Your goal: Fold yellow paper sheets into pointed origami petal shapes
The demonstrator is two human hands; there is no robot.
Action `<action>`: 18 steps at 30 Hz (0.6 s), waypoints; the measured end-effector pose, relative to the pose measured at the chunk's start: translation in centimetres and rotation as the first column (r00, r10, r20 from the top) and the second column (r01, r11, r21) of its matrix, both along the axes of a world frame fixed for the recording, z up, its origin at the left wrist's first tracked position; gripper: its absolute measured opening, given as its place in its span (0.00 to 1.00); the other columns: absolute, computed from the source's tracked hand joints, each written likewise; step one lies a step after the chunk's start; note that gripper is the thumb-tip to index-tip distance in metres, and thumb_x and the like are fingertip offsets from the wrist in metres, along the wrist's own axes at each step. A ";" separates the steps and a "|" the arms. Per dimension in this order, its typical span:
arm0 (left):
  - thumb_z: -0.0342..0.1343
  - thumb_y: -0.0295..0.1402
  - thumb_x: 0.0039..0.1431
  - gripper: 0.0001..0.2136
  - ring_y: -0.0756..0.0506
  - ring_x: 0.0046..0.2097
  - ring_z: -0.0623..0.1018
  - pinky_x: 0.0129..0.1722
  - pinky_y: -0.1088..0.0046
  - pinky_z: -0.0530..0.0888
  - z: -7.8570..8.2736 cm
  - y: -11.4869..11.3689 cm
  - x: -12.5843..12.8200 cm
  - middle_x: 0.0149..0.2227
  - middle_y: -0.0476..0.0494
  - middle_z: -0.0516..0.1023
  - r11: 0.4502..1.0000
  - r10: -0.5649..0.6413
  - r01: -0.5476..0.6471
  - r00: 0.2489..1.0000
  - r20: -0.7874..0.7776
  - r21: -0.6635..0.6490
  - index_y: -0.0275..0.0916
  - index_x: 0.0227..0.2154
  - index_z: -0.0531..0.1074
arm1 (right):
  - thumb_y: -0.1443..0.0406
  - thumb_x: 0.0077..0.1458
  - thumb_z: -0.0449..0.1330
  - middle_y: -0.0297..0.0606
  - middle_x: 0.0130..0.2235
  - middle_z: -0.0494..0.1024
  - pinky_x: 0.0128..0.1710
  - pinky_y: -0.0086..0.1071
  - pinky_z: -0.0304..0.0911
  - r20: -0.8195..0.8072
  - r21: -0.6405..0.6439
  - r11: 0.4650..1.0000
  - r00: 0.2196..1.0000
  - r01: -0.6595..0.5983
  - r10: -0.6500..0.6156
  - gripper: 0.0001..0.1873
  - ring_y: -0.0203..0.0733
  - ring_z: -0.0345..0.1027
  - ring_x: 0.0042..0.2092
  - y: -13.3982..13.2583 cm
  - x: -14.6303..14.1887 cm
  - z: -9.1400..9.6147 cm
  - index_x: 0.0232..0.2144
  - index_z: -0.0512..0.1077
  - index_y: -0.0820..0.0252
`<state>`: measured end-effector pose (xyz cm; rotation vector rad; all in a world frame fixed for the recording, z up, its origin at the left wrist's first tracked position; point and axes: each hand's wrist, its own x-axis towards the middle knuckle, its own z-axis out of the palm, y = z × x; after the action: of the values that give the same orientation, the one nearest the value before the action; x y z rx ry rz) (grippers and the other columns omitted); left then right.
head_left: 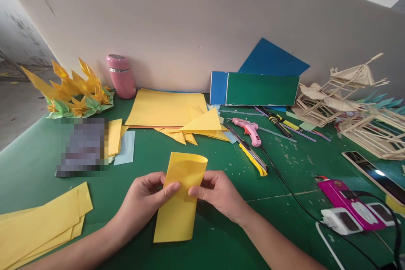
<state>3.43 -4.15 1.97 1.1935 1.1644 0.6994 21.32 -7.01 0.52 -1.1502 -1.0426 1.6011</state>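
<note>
Between my two hands is a yellow sheet of paper (pixel 179 215), bent over lengthwise so that its right side curves in a loose, rounded fold. My left hand (pixel 148 196) pinches its left edge, thumb on the front and fingers behind. On the opposite edge my right hand (pixel 218 194) grips the same sheet, its thumb lying on the front face. The fingertips behind the paper are hidden. Beyond the hands lie folded yellow paper pieces (pixel 202 122) on a stack of yellow sheets (pixel 164 103). More yellow strips (pixel 41 228) are piled at the lower left.
Right of the paper lie a yellow utility knife (pixel 253 158), a pink glue gun (pixel 247 128) with its cable, and a magenta power strip (pixel 351 202). A pink flask (pixel 122 78) and orange paper flower (pixel 76 90) stand back left; stick models (pixel 341 97) stand right.
</note>
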 end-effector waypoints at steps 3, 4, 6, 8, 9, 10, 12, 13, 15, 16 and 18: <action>0.67 0.54 0.34 0.22 0.46 0.26 0.76 0.23 0.75 0.73 0.1 -0.1 0.1 0.22 0.46 0.77 1.000 0.004 -0.004 1.000 0.009 -0.012 0.37 0.16 0.72 | 0.53 0.32 0.74 0.33 0.25 0.77 0.31 0.31 0.64 0.011 -0.004 0.996 0.996 0.093 -0.093 0.18 0.38 0.67 0.29 -0.1 -0.3 -0.3 0.22 0.78 0.60; 0.68 0.53 0.34 0.22 0.46 0.26 0.76 0.23 0.76 0.73 0.1 -0.1 0.1 0.22 0.46 0.77 1.000 0.007 -0.007 1.000 0.016 -0.016 0.37 0.16 0.72 | 0.54 0.33 0.74 0.32 0.24 0.76 0.29 0.30 0.63 0.017 -0.005 0.994 0.994 0.111 -0.111 0.18 0.36 0.65 0.27 -0.2 -0.3 -0.3 0.21 0.77 0.60; 0.68 0.53 0.34 0.22 0.46 0.25 0.76 0.23 0.76 0.73 0.1 -0.1 0.2 0.22 0.47 0.77 1.000 0.012 -0.012 1.000 0.022 -0.020 0.37 0.15 0.72 | 0.54 0.33 0.74 0.32 0.23 0.75 0.27 0.28 0.61 0.018 -0.005 0.994 0.993 0.113 -0.113 0.18 0.34 0.63 0.26 -0.2 -0.4 -0.4 0.22 0.77 0.60; 0.68 0.52 0.34 0.21 0.45 0.26 0.76 0.24 0.75 0.74 0.1 -0.1 0.2 0.22 0.46 0.78 1.000 0.012 -0.011 1.000 0.017 -0.027 0.37 0.16 0.73 | 0.53 0.32 0.74 0.32 0.23 0.76 0.27 0.29 0.61 0.009 -0.007 0.995 0.995 0.102 -0.102 0.19 0.34 0.62 0.26 -0.2 -0.4 -0.4 0.22 0.78 0.61; 0.68 0.52 0.34 0.21 0.45 0.26 0.77 0.24 0.75 0.74 0.1 0.0 0.2 0.22 0.46 0.78 0.999 0.012 -0.011 1.000 0.013 -0.032 0.37 0.16 0.73 | 0.52 0.33 0.73 0.32 0.24 0.76 0.27 0.29 0.60 0.008 -0.009 0.995 0.995 0.103 -0.103 0.20 0.34 0.62 0.26 -0.2 -0.4 -0.4 0.22 0.78 0.61; 0.68 0.52 0.34 0.21 0.44 0.27 0.77 0.25 0.74 0.75 0.1 0.0 0.2 0.23 0.45 0.79 0.999 0.012 -0.012 1.000 0.011 -0.037 0.37 0.17 0.74 | 0.51 0.33 0.73 0.33 0.24 0.76 0.27 0.29 0.60 0.008 -0.011 0.994 0.994 0.106 -0.106 0.20 0.34 0.62 0.26 -0.1 -0.4 -0.4 0.23 0.77 0.61; 0.68 0.52 0.34 0.21 0.43 0.28 0.79 0.26 0.73 0.76 0.1 0.1 0.2 0.25 0.44 0.80 0.998 0.011 -0.010 1.000 0.020 -0.056 0.37 0.19 0.75 | 0.49 0.34 0.72 0.34 0.25 0.76 0.27 0.29 0.60 0.012 -0.014 0.993 0.993 0.116 -0.116 0.22 0.34 0.62 0.26 -0.1 -0.4 -0.5 0.23 0.77 0.62; 0.68 0.52 0.35 0.21 0.42 0.29 0.79 0.27 0.72 0.76 0.2 0.2 0.2 0.26 0.43 0.81 0.998 0.009 -0.007 0.999 0.031 -0.068 0.37 0.21 0.76 | 0.49 0.34 0.71 0.34 0.25 0.76 0.27 0.30 0.60 0.015 -0.014 0.992 0.992 0.122 -0.122 0.22 0.35 0.62 0.26 -0.1 -0.4 -0.5 0.23 0.76 0.62; 0.68 0.52 0.35 0.21 0.41 0.31 0.80 0.29 0.72 0.77 0.2 0.2 0.2 0.28 0.43 0.82 0.997 0.006 -0.002 0.998 0.054 -0.079 0.37 0.23 0.77 | 0.48 0.35 0.71 0.34 0.25 0.75 0.26 0.29 0.60 0.027 -0.011 0.990 0.990 0.137 -0.137 0.23 0.35 0.62 0.27 -0.1 -0.4 -0.5 0.23 0.76 0.61; 0.68 0.52 0.36 0.21 0.41 0.31 0.80 0.29 0.71 0.77 0.2 0.2 0.2 0.28 0.43 0.82 0.997 0.006 -0.001 0.998 0.063 -0.076 0.37 0.24 0.78 | 0.48 0.35 0.71 0.34 0.25 0.75 0.26 0.29 0.59 0.038 -0.008 0.989 0.989 0.145 -0.145 0.23 0.35 0.62 0.27 -0.1 -0.4 -0.6 0.23 0.75 0.61; 0.68 0.51 0.36 0.20 0.41 0.31 0.80 0.30 0.71 0.77 0.2 0.2 0.1 0.29 0.43 0.82 0.998 0.007 -0.002 0.997 0.074 -0.061 0.38 0.24 0.78 | 0.48 0.35 0.71 0.33 0.24 0.73 0.25 0.29 0.59 0.063 0.000 0.987 0.985 0.159 -0.159 0.22 0.35 0.62 0.26 -0.1 -0.4 -0.6 0.22 0.74 0.61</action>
<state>3.56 -3.96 2.17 1.1056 1.1192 0.7016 20.97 -7.16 -0.06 -1.2621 -0.9622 1.4510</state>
